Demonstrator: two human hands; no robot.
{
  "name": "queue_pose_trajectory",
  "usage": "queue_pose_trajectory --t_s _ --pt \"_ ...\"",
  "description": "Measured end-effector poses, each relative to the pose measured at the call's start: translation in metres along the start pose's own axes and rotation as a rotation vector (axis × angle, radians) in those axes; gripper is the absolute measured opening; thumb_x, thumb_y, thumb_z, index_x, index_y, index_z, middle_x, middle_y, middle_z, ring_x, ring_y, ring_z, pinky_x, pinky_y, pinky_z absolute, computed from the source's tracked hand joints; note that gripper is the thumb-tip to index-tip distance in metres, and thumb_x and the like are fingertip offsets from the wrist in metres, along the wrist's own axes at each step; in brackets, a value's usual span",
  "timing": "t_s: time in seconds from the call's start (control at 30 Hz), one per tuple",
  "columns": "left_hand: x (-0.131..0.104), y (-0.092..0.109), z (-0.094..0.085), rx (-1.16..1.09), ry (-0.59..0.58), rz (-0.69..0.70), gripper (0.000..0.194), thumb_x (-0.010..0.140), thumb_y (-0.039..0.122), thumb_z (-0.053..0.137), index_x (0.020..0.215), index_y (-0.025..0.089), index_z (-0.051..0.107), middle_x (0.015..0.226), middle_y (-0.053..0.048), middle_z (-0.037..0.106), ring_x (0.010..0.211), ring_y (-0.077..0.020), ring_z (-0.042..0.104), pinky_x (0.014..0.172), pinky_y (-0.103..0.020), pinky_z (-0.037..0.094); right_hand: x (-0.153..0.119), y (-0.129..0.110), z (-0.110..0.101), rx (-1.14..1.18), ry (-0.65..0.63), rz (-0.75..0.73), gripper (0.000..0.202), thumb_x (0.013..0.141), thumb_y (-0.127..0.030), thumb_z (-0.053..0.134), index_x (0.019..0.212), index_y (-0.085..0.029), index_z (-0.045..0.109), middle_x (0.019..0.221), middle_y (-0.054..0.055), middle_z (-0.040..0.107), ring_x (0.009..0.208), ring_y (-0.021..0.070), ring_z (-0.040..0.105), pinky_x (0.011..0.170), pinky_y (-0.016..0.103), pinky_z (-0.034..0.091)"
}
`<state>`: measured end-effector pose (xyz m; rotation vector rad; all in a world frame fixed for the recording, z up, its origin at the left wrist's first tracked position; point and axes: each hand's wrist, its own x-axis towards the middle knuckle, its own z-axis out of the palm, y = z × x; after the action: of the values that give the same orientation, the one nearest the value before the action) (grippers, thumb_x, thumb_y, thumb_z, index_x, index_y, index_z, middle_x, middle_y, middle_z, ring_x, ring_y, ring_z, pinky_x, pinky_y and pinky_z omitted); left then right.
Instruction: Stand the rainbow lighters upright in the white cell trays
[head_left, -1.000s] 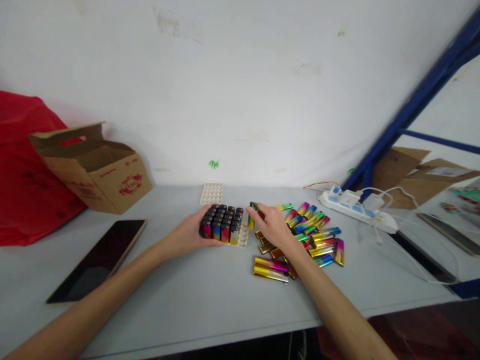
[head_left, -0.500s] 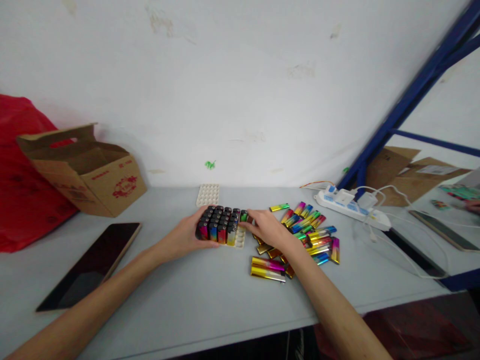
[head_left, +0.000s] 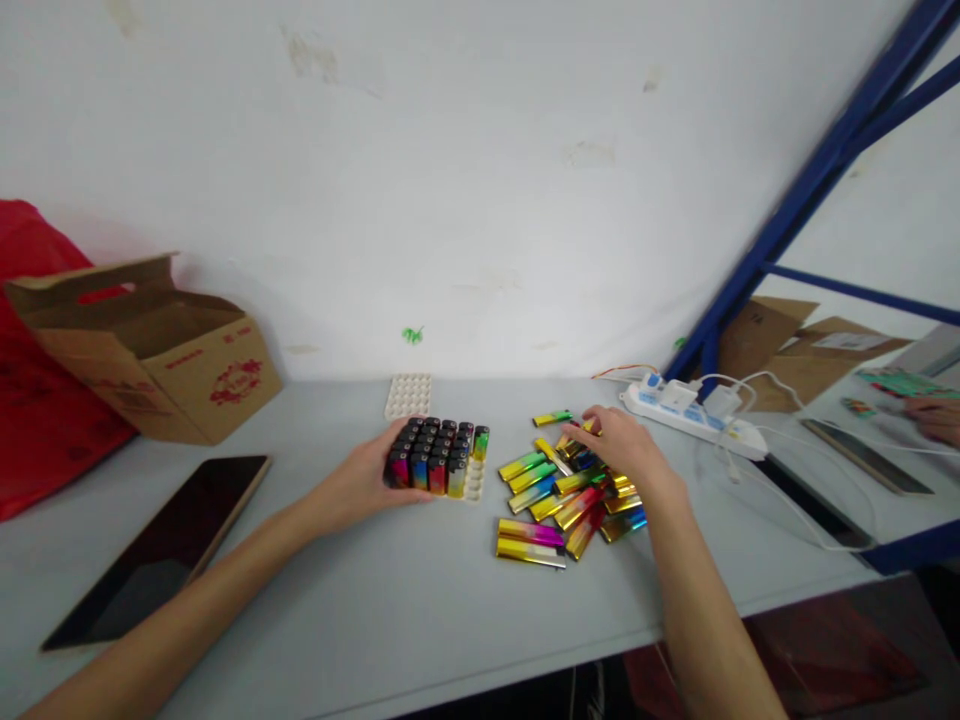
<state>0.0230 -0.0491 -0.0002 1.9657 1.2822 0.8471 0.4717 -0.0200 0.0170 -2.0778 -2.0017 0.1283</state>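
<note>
A block of upright lighters [head_left: 427, 455] with black tops and shiny coloured bodies stands in a white hole tray [head_left: 473, 480]. My left hand [head_left: 367, 468] is closed around the block's left side, thumb along the front. One green-yellow lighter [head_left: 481, 444] stands at the back of the tray's right column; the holes in front of it are bare. To the right lies a loose pile of metallic lighters [head_left: 581, 505]. Over the back of that pile is my right hand [head_left: 619, 445], fingers apart and touching lighters; its palm hides some of them.
Another white hole tray [head_left: 409, 396] lies by the wall. At the left are a dark tablet [head_left: 157, 550], a cardboard box [head_left: 217, 375] and a red bag [head_left: 45, 400]. A power strip [head_left: 694, 415] with cables and a blue metal frame [head_left: 780, 215] stand right. Another person's hand [head_left: 934, 415] shows beyond.
My right hand has left the tray, leaving the green-yellow lighter standing there, and moved right onto the pile. Lighters in the pile have shifted towards the tray. My left hand keeps its grip.
</note>
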Motion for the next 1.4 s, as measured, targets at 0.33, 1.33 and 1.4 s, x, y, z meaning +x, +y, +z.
queue_pose_trajectory --t_s 0.33,1.33,1.4 --pt "0.002 -0.004 0.001 -0.009 0.005 0.021 0.109 0.070 0.064 0.113 0.164 0.021 0.075 0.161 -0.019 0.091 0.150 -0.0563 0.087 0.135 -0.065 0.070 -0.008 -0.023 0.002 -0.070 -0.043 0.047 0.054 0.117 -0.071 0.086 0.143 -0.023 0.087 0.141 0.024 0.091 0.136 0.0460 0.087 0.110 0.053 0.064" --pt "0.002 -0.013 0.002 -0.007 -0.016 0.042 0.116 0.072 0.061 0.116 0.174 0.023 0.074 0.168 -0.017 0.089 0.154 -0.0533 0.085 0.140 -0.064 0.066 0.005 -0.041 0.031 1.022 0.139 -0.209 0.069 0.092 -0.054 0.104 0.152 -0.029 0.082 0.142 0.013 0.092 0.110 0.0337 0.097 0.105 0.052 0.081" --pt "0.002 -0.012 0.002 -0.003 -0.011 0.023 0.116 0.070 0.061 0.116 0.172 0.022 0.076 0.166 -0.016 0.090 0.152 -0.0522 0.087 0.139 -0.058 0.067 0.002 -0.055 0.032 1.168 0.096 -0.192 0.071 0.084 -0.066 0.110 0.137 -0.027 0.086 0.135 0.013 0.095 0.114 0.0351 0.097 0.106 0.052 0.080"
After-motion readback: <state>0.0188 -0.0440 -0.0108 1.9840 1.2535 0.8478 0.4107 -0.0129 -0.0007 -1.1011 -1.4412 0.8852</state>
